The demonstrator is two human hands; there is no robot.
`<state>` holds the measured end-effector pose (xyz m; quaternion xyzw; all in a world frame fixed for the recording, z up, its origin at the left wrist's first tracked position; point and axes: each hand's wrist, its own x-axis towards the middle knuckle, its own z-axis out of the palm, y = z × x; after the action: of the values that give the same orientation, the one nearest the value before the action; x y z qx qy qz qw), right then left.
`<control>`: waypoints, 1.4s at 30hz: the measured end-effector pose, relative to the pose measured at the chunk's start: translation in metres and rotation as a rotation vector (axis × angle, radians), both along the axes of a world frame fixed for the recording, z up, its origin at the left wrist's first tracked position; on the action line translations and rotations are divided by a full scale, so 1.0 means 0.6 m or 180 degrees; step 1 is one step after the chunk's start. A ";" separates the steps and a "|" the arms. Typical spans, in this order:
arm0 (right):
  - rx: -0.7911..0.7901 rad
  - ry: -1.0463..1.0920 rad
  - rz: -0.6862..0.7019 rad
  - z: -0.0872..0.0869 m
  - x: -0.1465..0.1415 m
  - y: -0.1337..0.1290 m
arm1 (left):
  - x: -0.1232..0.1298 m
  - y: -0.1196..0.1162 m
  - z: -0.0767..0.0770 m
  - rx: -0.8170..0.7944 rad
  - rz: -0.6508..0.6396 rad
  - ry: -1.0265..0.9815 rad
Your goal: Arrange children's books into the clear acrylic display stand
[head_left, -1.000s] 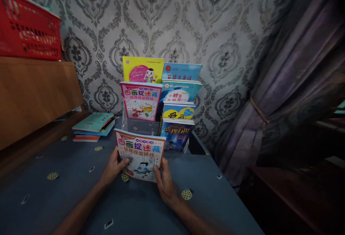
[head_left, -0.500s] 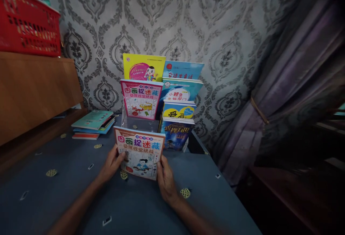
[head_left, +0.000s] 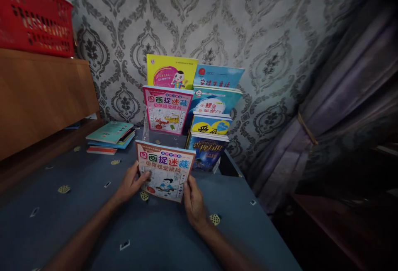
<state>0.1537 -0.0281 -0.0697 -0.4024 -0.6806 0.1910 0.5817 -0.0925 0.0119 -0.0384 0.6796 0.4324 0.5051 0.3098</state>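
Both hands hold a brown-bordered picture book upright, its cover facing me. My left hand grips the left edge, thumb on the cover; my right hand clasps the lower right edge. Just behind stands a tiered clear rack. Its left column has a pink book with a yellow book above it. In the right column are a dark blue book, a yellow and blue book, a teal book and a light blue book.
A small pile of books lies on the blue patterned table cover at the left. Beyond it, a red basket sits on a wooden cabinet. A tied purple curtain hangs at the right.
The view has shifted slightly, so the rack and its books appear a little higher and further right. Both hands still hold the brown-bordered book, in much the same place before the rack.
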 end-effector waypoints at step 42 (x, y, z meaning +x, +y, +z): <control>0.0298 -0.0296 -0.0019 0.012 0.003 -0.006 | -0.004 -0.001 0.013 0.0163 0.0127 0.0227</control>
<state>0.1555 -0.0316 -0.0623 -0.3852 -0.7138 0.1383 0.5682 -0.0949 0.0111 -0.0309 0.6962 0.4435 0.4975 0.2665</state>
